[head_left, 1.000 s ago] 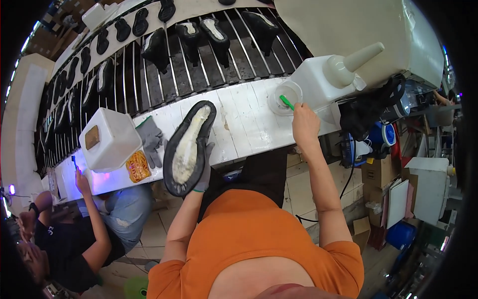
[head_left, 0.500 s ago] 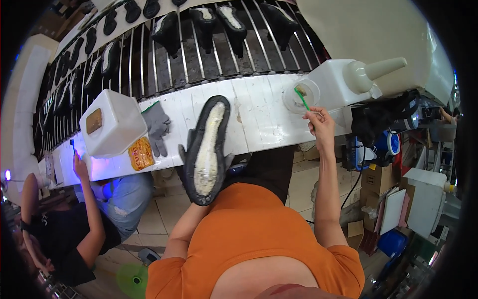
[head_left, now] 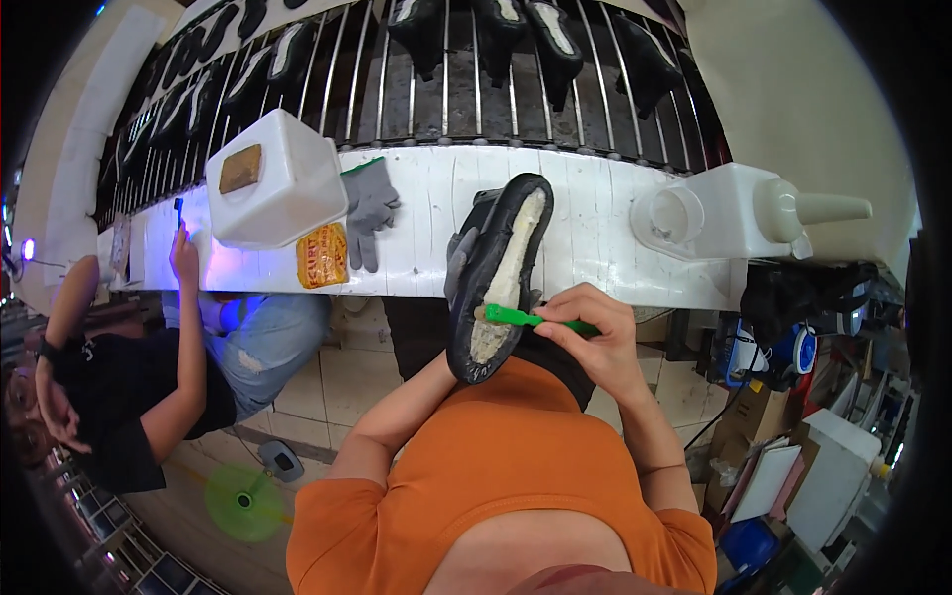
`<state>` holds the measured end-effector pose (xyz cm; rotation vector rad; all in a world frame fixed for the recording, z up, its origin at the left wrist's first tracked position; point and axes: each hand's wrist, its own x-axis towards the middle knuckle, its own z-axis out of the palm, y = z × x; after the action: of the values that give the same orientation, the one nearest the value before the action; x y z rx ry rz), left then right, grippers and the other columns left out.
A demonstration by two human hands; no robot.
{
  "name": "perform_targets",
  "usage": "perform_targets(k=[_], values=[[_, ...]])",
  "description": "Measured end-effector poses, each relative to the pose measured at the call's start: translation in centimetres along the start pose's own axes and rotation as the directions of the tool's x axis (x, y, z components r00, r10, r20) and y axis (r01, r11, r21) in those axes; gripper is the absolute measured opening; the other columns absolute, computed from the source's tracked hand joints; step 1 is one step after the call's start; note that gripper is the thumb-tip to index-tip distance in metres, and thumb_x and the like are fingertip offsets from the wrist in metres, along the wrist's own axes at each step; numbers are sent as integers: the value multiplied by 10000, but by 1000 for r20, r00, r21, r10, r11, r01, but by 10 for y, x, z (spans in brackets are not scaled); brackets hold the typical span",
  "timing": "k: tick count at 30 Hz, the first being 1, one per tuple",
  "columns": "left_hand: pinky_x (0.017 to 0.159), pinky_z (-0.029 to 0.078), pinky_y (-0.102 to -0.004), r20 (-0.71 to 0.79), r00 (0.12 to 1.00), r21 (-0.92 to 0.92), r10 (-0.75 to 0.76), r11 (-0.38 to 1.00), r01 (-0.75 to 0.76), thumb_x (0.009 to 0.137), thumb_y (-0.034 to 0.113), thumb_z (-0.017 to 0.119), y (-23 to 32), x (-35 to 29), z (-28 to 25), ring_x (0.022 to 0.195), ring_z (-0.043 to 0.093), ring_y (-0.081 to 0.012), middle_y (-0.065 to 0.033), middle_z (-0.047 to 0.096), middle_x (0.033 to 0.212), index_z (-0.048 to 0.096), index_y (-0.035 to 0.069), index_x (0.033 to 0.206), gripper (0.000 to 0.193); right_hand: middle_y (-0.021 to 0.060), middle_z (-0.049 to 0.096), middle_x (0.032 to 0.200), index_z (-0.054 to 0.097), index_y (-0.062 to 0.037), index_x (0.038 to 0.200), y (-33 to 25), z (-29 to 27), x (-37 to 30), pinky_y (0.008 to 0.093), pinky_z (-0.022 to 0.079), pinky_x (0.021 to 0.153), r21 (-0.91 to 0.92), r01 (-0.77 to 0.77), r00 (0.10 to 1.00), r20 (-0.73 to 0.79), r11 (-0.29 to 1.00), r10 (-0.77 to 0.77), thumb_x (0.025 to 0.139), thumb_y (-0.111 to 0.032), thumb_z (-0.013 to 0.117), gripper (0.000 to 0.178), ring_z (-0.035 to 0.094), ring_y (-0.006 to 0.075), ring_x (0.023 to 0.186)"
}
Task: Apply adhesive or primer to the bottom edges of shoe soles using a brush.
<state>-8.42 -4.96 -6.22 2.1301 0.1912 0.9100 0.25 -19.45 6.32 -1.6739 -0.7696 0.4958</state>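
A black shoe (head_left: 504,283) is held sole up in front of me, its toe pointing away. Along the middle of its underside runs a long cream-coloured, rough patch. My left hand (head_left: 458,263), in a grey glove, grips the shoe from beneath; the fingers show at its left edge and the palm is hidden. With bare fingers, my right hand (head_left: 605,337) pinches a green toothbrush-like brush (head_left: 511,315). The brush head rests on the patch near the heel end. Right of the shoe, a clear round cup (head_left: 669,213) stands on the white bench (head_left: 585,213).
A white bottle with a long spout (head_left: 739,203) lies beside the cup. Left are a grey glove (head_left: 370,213), an orange packet (head_left: 322,256) and a white container (head_left: 283,198). Behind runs a barred rack (head_left: 407,114) with several black shoes. A co-worker's hand (head_left: 183,256) holds a brush.
My right hand has brought the green brush from the cup over to the shoe's underside. The shoe has tilted, its toe leaning further right. The view has shifted left.
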Motion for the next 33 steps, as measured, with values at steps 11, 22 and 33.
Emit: perform_targets(k=[11,22,33], values=[[1119,187,-559,-87,996,-129,12,991,-23,798,334,718,-5,-1,11,1301,410,-343,-157,460,1371,397,110,1366,689,104,653,827,682,9,835,3,3,11,268,495,620,-229,7,978,-203,973,-54,770,15,738,86,642,179,716],[1112,206,-564,-138,990,-199,-6,980,-22,783,295,748,-12,-3,21,1279,433,-354,-179,443,1366,342,96,1374,744,85,635,817,675,41,864,3,5,9,236,452,608,-218,-9,989,-146,976,-23,779,42,724,98,594,134,695],[1105,225,-569,-174,984,-239,-29,971,-14,768,257,778,-16,-6,30,1257,456,-366,-201,426,1361,286,81,1382,806,62,645,765,663,26,827,45,-12,49,256,376,531,-348,-76,938,-344,934,-52,824,-46,712,87,517,110,603]])
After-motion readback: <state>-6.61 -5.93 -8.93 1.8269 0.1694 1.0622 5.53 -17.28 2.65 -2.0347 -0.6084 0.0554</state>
